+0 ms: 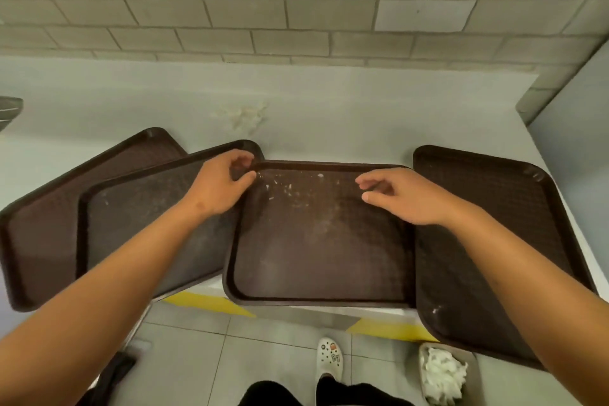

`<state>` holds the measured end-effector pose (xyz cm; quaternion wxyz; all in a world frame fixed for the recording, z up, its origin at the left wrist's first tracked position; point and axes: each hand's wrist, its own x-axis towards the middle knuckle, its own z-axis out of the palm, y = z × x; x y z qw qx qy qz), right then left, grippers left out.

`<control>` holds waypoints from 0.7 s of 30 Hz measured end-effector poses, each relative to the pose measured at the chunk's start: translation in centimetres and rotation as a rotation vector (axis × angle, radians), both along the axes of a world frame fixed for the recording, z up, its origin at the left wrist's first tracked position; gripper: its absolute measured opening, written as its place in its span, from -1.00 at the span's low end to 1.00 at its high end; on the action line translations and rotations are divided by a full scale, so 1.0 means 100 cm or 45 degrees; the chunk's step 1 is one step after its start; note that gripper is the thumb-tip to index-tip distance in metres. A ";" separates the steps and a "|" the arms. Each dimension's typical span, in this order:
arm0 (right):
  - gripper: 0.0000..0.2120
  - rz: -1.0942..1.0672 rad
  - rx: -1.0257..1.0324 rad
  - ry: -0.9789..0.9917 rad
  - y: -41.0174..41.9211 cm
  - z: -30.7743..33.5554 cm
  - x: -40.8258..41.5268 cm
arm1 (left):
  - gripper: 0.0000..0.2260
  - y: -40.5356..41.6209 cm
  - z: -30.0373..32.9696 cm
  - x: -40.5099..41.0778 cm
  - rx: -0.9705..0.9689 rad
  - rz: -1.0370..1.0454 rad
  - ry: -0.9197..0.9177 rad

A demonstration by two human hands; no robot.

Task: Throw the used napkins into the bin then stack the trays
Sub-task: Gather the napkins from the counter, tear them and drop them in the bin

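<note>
Stacking phase: napkins look binned, all four trays bare, none stacked yet.
Counter (329, 109): pale slab across mid frame, tiled wall behind it. It carries all four trays.
Far-left tray (66, 201): left of frame, tilted. The second tray overlaps its right side.
Second tray (145, 217): left of centre, lying partly over the far-left one. Its right edge sits under your left arm, so you can't see how it meets the centre tray.
Centre tray (316, 241): centre frame, white crumbs on its upper part, near edge hanging past the counter lip.
Right tray (487, 208): right of frame, beside the centre tray. Its near corner overhangs the floor, under your right forearm.
Bin (474, 369): lower right on the floor, white napkins (441, 372) inside.
Left hand (220, 184): at the centre tray's upper-left corner, fingers curled over the rim. Looks like a pinch on that rim, or on the second tray's rim next to it.
Right hand (402, 198): above the centre tray's upper right, fingers loosely bent, holding nothing.
Risk 1: lifting one-handed by a corner, tray tips and crumbs slide off.
Risk 2: overhanging trays get nudged by your forearm and drop off the lip.
Risk 3: overlapped left pair drags along if you pull the wrong rim.
</note>
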<state>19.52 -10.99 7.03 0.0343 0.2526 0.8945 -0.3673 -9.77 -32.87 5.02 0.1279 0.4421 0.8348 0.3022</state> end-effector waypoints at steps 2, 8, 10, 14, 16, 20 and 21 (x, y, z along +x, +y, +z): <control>-0.66 0.004 -0.014 0.006 0.009 -0.001 -0.021 | -0.66 0.011 0.000 -0.020 -0.054 0.016 0.044; -0.61 0.025 0.061 0.010 0.033 0.001 -0.082 | -0.60 0.045 -0.006 -0.081 -0.171 0.070 0.049; -0.59 0.016 0.083 0.003 0.039 -0.001 -0.103 | -0.57 0.057 -0.008 -0.103 -0.213 0.084 0.095; -0.58 -0.035 0.103 -0.016 0.044 -0.009 -0.147 | -0.49 0.081 -0.014 -0.150 -0.335 0.049 0.087; -0.59 -0.066 0.119 -0.041 0.045 -0.014 -0.167 | -0.45 0.094 -0.018 -0.171 -0.393 0.040 0.059; -0.61 -0.142 0.097 -0.053 0.043 -0.024 -0.205 | -0.21 0.121 -0.034 -0.211 -0.469 0.012 0.014; -0.62 -0.163 0.091 -0.047 0.042 -0.028 -0.213 | -0.12 0.128 -0.040 -0.219 -0.520 0.006 0.008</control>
